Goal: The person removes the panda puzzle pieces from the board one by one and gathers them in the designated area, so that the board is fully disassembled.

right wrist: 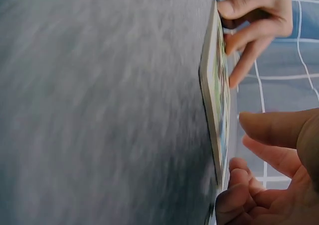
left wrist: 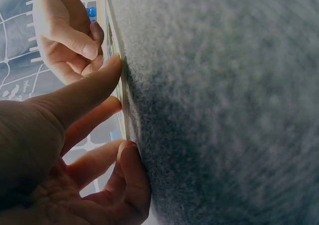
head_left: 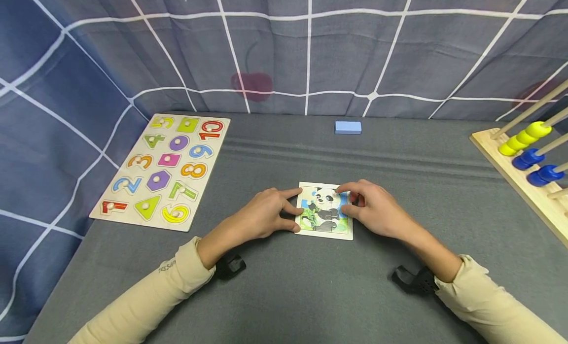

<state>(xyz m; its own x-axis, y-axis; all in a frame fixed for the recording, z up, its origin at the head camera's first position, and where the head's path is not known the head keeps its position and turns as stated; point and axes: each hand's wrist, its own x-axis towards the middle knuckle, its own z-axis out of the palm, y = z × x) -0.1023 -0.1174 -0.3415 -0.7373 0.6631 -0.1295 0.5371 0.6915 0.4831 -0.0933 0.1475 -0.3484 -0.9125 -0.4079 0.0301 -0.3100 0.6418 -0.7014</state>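
Observation:
A small panda puzzle board [head_left: 326,225] lies flat on the grey table, in front of me at the centre. My left hand [head_left: 294,209] spans its left edge, with the straight index finger at the top-left corner and the thumb at the bottom-left. In the left wrist view those fingertips [left wrist: 115,61] touch the board's thin edge [left wrist: 110,31]. My right hand [head_left: 343,201] sits over the right side, where its curled index finger and thumb pinch a blue puzzle piece [head_left: 343,202] down at the board. The right wrist view shows the board [right wrist: 214,85] edge-on, with my right hand [right wrist: 241,145] beside it.
A wooden number-and-shape peg board [head_left: 161,169] lies at the left. A small blue block [head_left: 348,127] sits at the far middle. A wooden abacus [head_left: 528,152] with yellow and blue beads stands at the right edge. A checked blue cloth hangs behind and to the left.

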